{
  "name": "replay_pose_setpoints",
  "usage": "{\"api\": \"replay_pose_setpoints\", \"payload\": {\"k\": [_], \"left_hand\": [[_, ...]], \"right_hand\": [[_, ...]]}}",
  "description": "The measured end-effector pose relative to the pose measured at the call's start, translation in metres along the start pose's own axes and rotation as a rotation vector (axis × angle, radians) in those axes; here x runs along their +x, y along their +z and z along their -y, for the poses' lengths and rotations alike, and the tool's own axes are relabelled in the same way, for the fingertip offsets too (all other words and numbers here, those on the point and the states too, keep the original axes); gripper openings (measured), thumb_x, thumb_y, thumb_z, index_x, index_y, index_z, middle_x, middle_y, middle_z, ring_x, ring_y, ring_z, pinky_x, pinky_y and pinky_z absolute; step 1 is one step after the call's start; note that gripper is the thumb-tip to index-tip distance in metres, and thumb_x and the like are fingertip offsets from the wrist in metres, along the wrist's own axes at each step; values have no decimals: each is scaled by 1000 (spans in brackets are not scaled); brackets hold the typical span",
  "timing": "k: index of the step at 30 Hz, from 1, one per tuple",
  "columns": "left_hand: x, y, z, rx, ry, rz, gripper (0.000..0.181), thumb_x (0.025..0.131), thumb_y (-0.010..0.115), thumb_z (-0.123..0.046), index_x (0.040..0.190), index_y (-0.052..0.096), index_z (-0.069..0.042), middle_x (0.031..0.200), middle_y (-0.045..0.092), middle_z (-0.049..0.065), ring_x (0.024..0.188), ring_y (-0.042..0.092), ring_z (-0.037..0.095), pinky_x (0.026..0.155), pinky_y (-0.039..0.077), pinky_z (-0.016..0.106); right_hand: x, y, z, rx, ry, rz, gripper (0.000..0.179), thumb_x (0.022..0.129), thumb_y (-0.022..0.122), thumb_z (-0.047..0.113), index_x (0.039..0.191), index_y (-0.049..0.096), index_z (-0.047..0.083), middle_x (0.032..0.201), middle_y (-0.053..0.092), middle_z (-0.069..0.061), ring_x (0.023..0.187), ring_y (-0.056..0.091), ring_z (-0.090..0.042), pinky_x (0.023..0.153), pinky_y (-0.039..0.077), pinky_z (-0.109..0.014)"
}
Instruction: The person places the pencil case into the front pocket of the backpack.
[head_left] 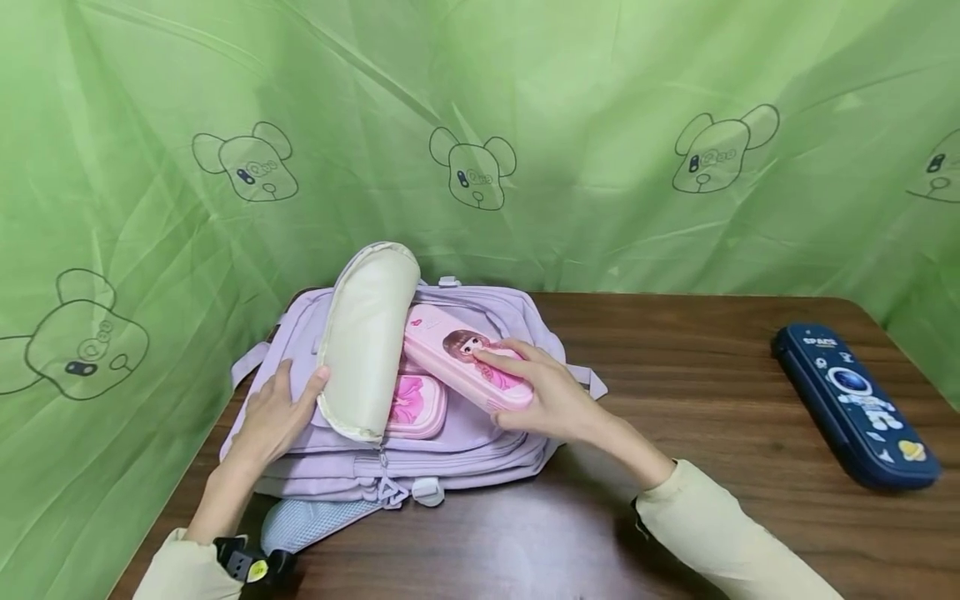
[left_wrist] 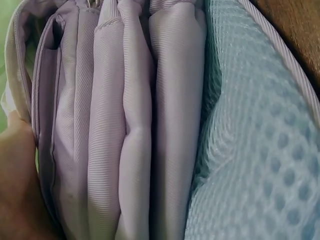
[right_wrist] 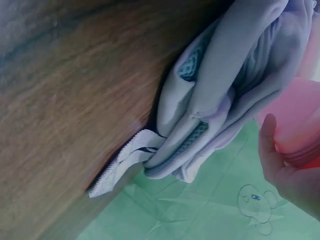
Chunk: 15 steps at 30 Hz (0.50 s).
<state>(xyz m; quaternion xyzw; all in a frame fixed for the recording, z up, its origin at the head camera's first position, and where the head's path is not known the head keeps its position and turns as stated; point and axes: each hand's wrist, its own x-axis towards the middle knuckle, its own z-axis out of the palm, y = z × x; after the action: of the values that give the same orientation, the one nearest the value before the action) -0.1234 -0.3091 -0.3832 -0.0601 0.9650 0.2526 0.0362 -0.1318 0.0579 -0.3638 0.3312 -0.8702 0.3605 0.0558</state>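
Note:
A lilac backpack [head_left: 480, 450] lies on the table, its front pocket flap folded back to show a cream lining [head_left: 367, 350]. My left hand [head_left: 273, 417] rests on the bag's left side, thumb against the edge of the flap. My right hand [head_left: 551, 392] grips a pink pencil case [head_left: 442, 346] with a doll-like girl printed on its lid, thumb below and fingers on top. That case is tilted over the pocket, its far end beside the flap. Another pink pencil case [head_left: 423, 404] sits in the pocket, partly hidden by the flap and the held case.
A dark blue pencil case [head_left: 855, 408] with an astronaut and planets lies at the right of the brown wooden table [head_left: 675, 358]. A light blue mesh strap [head_left: 315, 521] sticks out under the bag's front. Green cloth [head_left: 570, 233] with bear outlines hangs behind and at the sides.

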Motion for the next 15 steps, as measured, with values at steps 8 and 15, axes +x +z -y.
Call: {"api": "replay_pose_setpoints", "payload": {"k": [8,15], "left_hand": [[1,-3,-1,-71,-35,71,88,93,19,-63,146,4,5,142,14,39,126,6,61,92,11,75],[2,-1,-3,-80,-109,99,91,89,19,-69,148,-2,-2,147,3,32,127,-8,59,82,0,82]], "right_hand": [[0,9,-4,94,-19,12,75,66,76,27,136,51,23,138,42,-7,122,41,-20,96,38,-42],[8,17,7,-37,-85,59,76,64,77,31,136,51,24,143,37,-12,126,37,-25,101,32,-47]]}}
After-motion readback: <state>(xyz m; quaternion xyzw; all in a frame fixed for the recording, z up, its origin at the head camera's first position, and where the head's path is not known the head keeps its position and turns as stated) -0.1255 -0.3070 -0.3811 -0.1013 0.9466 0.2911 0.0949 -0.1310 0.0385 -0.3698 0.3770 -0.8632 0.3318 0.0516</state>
